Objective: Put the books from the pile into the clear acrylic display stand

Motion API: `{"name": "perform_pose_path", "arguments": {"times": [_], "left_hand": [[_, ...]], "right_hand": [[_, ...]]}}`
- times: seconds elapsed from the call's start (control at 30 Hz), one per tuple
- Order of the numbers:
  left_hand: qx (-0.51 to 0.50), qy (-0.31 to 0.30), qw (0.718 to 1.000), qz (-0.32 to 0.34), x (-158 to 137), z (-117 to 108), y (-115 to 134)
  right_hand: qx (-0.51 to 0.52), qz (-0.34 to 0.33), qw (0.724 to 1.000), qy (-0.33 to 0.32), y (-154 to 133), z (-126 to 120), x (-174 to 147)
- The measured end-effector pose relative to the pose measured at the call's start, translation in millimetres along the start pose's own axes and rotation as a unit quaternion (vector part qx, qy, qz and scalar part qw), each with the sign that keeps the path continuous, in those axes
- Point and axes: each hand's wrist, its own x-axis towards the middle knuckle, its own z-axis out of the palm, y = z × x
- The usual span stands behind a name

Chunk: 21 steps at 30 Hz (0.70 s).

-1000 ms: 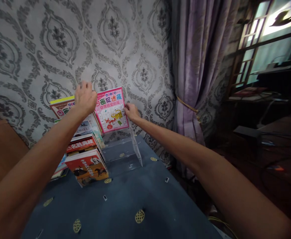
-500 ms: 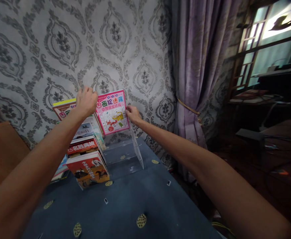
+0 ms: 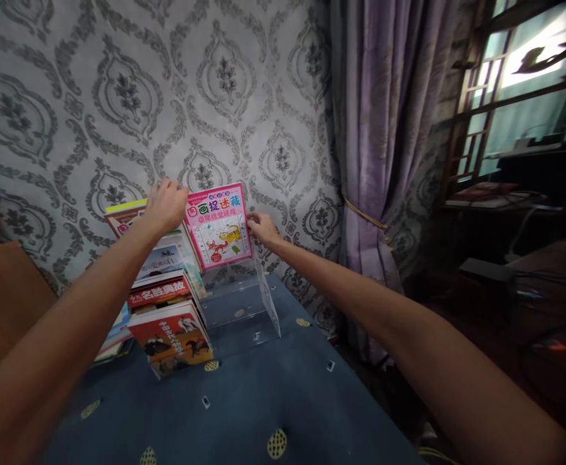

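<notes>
A pink picture book with a tiger and a fox on its cover stands upright in the back row of a clear plastic stepped rack. My right hand pinches its right edge. At its upper left corner my left hand is closed, with the fingertips partly hidden. Beside and below that hand stand a brown-covered book, a pale blue-grey book, a red book and an orange-red book with horsemen, in rows down the rack's left half.
The rack stands on a dark blue cloth with a pineapple pattern, close to the patterned wall. A brown cardboard box is at the left, near more books. A purple curtain hangs beyond the table's right edge.
The view has tilted slightly, so the rack and books appear a little lower. Both hands keep about the same places at the pink book.
</notes>
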Motion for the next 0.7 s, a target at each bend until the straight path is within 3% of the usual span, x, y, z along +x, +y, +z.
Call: {"name": "perform_pose_path", "arguments": {"times": [0.7], "left_hand": [[-0.014,-0.032,0.999,-0.001,7.1,0.9,-7.0]], "right_hand": [[-0.02,0.001,1.0,0.006,-18.7,3.6,-2.0]]}}
